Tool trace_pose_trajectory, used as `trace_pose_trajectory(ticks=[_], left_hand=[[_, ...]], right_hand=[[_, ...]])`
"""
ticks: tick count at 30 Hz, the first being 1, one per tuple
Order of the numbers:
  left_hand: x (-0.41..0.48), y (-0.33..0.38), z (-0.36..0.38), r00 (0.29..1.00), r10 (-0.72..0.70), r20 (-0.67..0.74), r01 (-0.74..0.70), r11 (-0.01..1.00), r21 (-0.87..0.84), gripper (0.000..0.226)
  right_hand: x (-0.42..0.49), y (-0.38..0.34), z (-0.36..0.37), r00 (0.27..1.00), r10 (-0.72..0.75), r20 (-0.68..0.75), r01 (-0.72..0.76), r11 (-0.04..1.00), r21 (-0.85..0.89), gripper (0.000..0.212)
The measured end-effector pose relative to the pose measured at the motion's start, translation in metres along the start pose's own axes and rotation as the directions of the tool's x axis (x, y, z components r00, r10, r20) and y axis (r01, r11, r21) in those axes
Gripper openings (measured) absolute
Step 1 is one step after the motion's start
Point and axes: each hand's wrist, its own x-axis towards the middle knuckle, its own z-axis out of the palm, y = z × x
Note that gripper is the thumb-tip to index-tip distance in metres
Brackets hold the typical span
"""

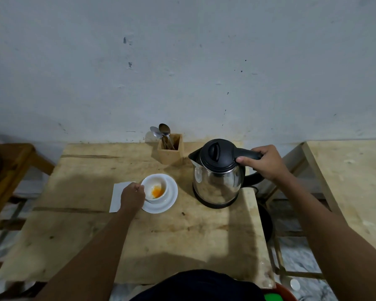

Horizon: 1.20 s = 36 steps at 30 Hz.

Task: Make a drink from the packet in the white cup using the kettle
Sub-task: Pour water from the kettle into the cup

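A white cup [155, 184] with orange powder at its bottom stands on a white saucer [169, 198] in the middle of the wooden table [128, 233]. My left hand [132, 197] rests at the cup's left side, pinching a thin metal spoon handle. A steel kettle [217, 181] with a black lid stands on its base to the right of the cup. My right hand [264, 162] is closed around the kettle's black handle. A white paper [117, 195], partly under my left hand, lies left of the saucer.
A wooden holder [170, 152] with two spoons stands at the back against the wall. Another wooden table [352, 181] is at the right, a wooden chair [11, 170] at the left. A dark round object [266, 222] sits below the table's right edge.
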Motion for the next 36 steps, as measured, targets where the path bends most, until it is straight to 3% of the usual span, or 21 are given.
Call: trace_pose_trajectory(ticks=[6,10,13,18,21,26,36], left_hand=[[-0.004,0.001,-0.004,0.999,0.015,0.036,-0.014,1.0,-0.022,0.026],[-0.002,-0.004,-0.007,0.996,0.051,0.079,-0.051,0.999,-0.004,0.02],[-0.001,-0.011,-0.008,0.994,0.055,0.092,-0.05,0.997,-0.061,0.02],[0.003,-0.015,-0.006,0.992,0.035,0.119,-0.018,0.99,-0.139,0.02],[0.005,-0.016,-0.006,0.991,0.024,0.128,-0.002,0.986,-0.166,0.019],[0.007,-0.02,-0.006,0.988,0.036,0.147,-0.005,0.979,-0.204,0.019],[0.008,-0.021,-0.009,0.986,0.082,0.145,-0.05,0.976,-0.21,0.021]], right_hand=[[-0.004,-0.006,0.009,0.995,-0.056,-0.088,0.054,0.998,-0.033,0.092],[-0.005,-0.019,0.016,0.993,-0.059,-0.105,0.05,0.995,-0.087,0.078],[-0.006,-0.034,0.019,0.994,-0.081,-0.074,0.073,0.992,-0.106,0.091],[-0.008,-0.071,0.023,0.994,-0.11,0.003,0.109,0.979,-0.173,0.079],[-0.004,-0.096,0.028,0.995,-0.084,0.057,0.096,0.963,-0.251,0.085],[0.0,-0.133,0.046,0.992,-0.045,0.121,0.092,0.905,-0.414,0.076],[0.02,-0.176,0.07,0.976,0.065,0.207,0.098,0.719,-0.688,0.079]])
